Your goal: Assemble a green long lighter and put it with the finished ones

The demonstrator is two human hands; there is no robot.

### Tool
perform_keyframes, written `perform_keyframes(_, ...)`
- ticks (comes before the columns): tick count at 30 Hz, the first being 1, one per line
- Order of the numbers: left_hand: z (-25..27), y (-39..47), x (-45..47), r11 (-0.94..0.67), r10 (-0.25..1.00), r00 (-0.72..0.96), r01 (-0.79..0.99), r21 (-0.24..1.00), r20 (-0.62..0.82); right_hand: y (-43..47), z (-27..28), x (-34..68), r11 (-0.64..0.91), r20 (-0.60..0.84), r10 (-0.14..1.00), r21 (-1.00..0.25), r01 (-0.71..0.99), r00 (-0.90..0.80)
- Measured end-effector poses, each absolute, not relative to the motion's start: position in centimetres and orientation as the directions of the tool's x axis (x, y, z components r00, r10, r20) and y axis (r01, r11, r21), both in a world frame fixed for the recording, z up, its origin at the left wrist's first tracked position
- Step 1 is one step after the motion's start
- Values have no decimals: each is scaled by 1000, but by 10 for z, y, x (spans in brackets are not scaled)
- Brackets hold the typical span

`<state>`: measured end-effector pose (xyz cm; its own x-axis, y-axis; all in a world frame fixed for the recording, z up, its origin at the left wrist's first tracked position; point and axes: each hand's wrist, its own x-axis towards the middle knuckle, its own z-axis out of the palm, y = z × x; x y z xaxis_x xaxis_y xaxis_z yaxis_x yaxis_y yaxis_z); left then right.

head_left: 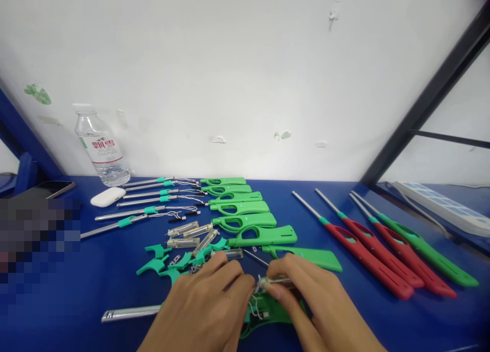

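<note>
My right hand (pixel 312 296) pinches a small clear fuel tank (pixel 282 280) with a pale valve end between thumb and fingers. Beside it, my left hand (pixel 209 306) is closed, its fingertips close to the valve; what they grip is hidden. Below both hands lies an opened green lighter casing half (pixel 273 311), with white wires (pixel 255 309) showing inside. A metal lighter tube (pixel 132 313) sticks out to the left from under my left hand. Just beyond my fingers are loose teal triggers (pixel 153 265) and several clear fuel tanks (pixel 184 229).
Several green casing halves (pixel 245 220) form a column at the middle, with wired metal tubes (pixel 143 193) left of them. Red lighters (pixel 367 255) and one green lighter (pixel 429 247) lie right. A water bottle (pixel 103 153), white case (pixel 107 196) and power strip (pixel 446 206) stand around.
</note>
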<state>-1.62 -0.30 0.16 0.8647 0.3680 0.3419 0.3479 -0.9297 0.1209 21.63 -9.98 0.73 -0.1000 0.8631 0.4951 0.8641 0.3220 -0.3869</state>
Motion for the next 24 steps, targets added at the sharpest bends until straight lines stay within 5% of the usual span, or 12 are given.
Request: perform_keyframes(24,1,-2,-16,-925,380,867,362,115,322,-100,1,221,317,439,891,-425,848,-114)
